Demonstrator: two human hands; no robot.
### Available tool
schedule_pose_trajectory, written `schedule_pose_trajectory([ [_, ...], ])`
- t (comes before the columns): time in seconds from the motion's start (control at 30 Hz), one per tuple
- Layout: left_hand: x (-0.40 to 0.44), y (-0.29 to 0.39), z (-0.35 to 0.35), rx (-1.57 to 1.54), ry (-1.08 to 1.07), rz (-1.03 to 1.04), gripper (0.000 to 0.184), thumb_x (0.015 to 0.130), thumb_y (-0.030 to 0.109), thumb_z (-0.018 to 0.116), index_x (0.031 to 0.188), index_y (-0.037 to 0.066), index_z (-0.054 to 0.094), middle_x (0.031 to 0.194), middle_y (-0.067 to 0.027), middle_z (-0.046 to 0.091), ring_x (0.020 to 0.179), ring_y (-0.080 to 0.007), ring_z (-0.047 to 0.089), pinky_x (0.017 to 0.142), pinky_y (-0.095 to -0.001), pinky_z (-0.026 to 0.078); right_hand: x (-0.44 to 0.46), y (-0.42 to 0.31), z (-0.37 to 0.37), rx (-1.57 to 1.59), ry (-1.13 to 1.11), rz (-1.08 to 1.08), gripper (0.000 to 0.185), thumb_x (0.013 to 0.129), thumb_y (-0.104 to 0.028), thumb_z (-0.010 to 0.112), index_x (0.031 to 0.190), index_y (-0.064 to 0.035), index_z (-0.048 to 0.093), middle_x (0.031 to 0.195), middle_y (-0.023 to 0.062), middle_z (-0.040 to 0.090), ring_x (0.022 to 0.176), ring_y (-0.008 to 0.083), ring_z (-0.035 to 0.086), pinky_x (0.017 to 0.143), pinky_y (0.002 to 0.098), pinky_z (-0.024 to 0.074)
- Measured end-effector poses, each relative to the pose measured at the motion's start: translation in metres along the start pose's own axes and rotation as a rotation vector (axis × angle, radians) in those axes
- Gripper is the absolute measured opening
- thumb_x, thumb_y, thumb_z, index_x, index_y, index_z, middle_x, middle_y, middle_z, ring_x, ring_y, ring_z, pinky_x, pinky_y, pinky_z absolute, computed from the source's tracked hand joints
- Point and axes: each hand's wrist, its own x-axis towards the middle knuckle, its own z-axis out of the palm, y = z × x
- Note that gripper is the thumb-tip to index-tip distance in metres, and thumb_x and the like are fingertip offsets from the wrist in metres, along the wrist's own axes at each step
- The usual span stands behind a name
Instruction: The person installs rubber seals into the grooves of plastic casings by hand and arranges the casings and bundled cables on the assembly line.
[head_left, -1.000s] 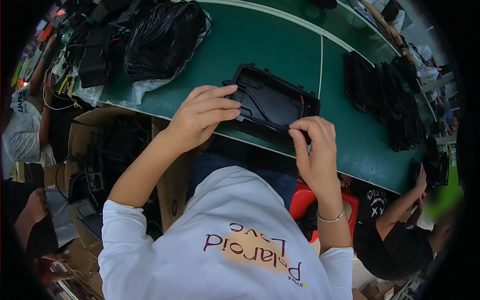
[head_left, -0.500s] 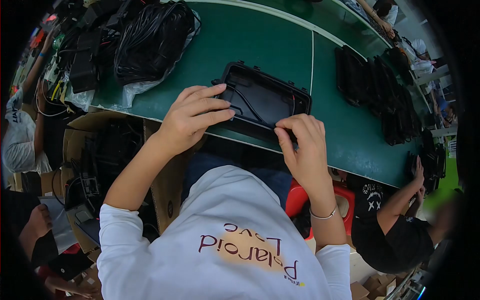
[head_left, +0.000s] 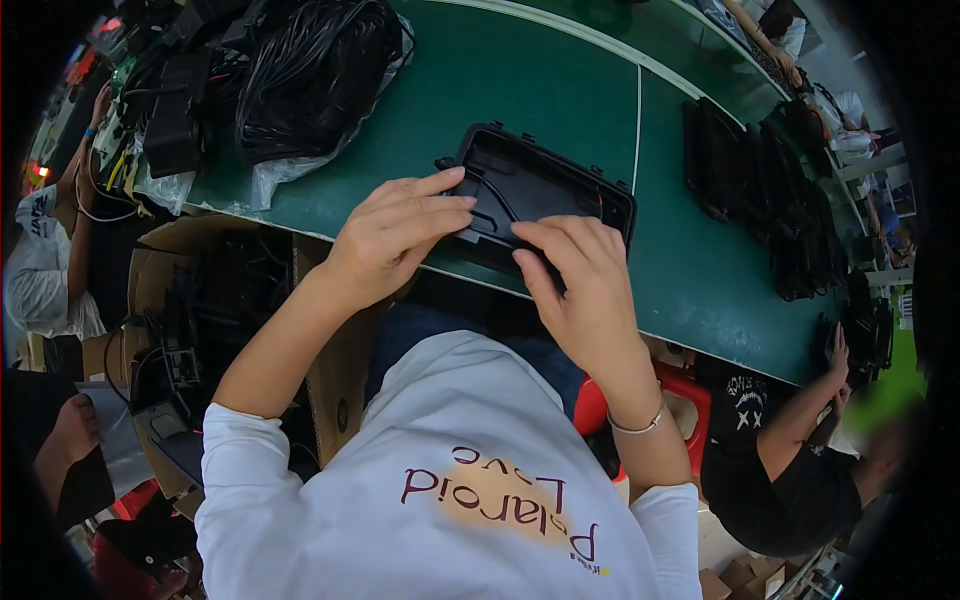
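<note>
An open black plastic case (head_left: 550,185) lies tilted at the front edge of the green table, its hollow side up. Inside it runs a black cable (head_left: 495,192), and a short bit of red wire shows near its right end. My left hand (head_left: 395,235) grips the case's left end, fingers over the rim and thumb hidden beneath. Over the near wall, around its middle, is my right hand (head_left: 575,265), thumb and forefinger close to the cable's lower end. Whether those fingertips pinch anything is too small to tell.
Bagged black cables (head_left: 315,80) lie on the green table (head_left: 500,60) at the upper left. Stacked black cases (head_left: 760,190) stand at the right. A cardboard box (head_left: 325,370) of black parts is below left. A co-worker's hand (head_left: 838,355) is at the right edge.
My right hand has moved left along the near wall of the case, from near its right corner to the middle. My left hand keeps its place on the left end.
</note>
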Motion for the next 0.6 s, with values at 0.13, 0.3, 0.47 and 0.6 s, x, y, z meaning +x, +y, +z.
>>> schedule_pose_trajectory([
  [0.13, -0.003, -0.001, 0.005, -0.079, 0.049, -0.067, 0.026, 0.081, -0.005, 0.071, 0.105, 0.004, 0.071, 0.116, -0.0102, 0.071, 0.123, -0.0317, 0.062, 0.091, -0.0385, 0.051, -0.002, 0.001, 0.008, 0.009, -0.044, -0.004, 0.02, 0.085, -0.008, 0.071, 0.104, -0.0059, 0.067, 0.098, 0.0066, 0.064, 0.09, 0.0272, 0.059, 0.084, 0.0393, 0.0435],
  [0.3, -0.005, -0.005, 0.006, -0.1, 0.053, -0.043, 0.027, 0.08, -0.005, 0.07, 0.106, 0.005, 0.071, 0.119, -0.0115, 0.07, 0.124, -0.0321, 0.062, 0.091, -0.0386, 0.051, -0.005, 0.004, 0.012, -0.121, 0.014, -0.109, 0.02, 0.083, -0.007, 0.071, 0.102, -0.0043, 0.068, 0.098, 0.0061, 0.064, 0.089, 0.0256, 0.059, 0.084, 0.0399, 0.0441],
  [0.47, 0.0, -0.005, -0.001, 0.037, -0.022, 0.061, 0.034, 0.076, -0.001, 0.066, 0.108, 0.009, 0.072, 0.115, -0.0099, 0.07, 0.121, -0.0312, 0.062, 0.09, -0.0419, 0.05, -0.007, 0.005, 0.009, -0.119, -0.019, -0.126, 0.024, 0.081, -0.006, 0.068, 0.106, -0.004, 0.068, 0.1, 0.0071, 0.064, 0.089, 0.0255, 0.059, 0.085, 0.0408, 0.0444],
  [0.6, 0.009, 0.012, -0.007, 0.161, -0.138, 0.048, 0.034, 0.08, -0.003, 0.063, 0.109, 0.012, 0.074, 0.115, -0.0088, 0.069, 0.122, -0.0326, 0.06, 0.089, -0.0429, 0.049, -0.01, 0.005, 0.007, -0.126, -0.067, -0.141, 0.028, 0.082, -0.005, 0.067, 0.109, -0.0047, 0.067, 0.104, 0.0075, 0.064, 0.091, 0.0254, 0.06, 0.087, 0.0415, 0.0437],
])
